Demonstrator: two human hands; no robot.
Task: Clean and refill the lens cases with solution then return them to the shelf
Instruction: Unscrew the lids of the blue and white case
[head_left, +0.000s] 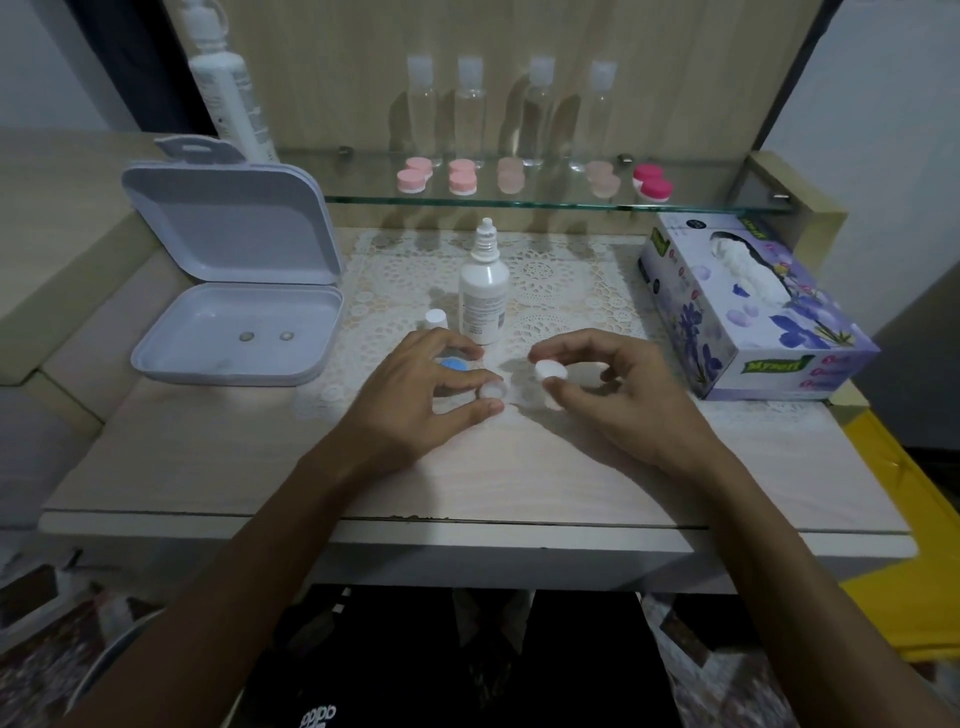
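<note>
The white lens case (511, 392) sits on the tabletop (363, 467) right between the two hands, its left well pinched by the left hand (431, 395) between thumb and fingers. The right hand (602, 395) hovers just beside it, thumb and forefinger pinching a white cap (549, 370), other fingers curled. Both forearms reach in from below, wrists low over the tabletop. A blue cap (453, 365) peeks out under the left fingers. Just behind stands the solution bottle (484, 291), uncapped, its small white cap (435, 318) beside it. An open tray box (234, 322) lies left, tissue box (748, 306) right, pink cases (462, 176) on the glass shelf (545, 202).
</note>
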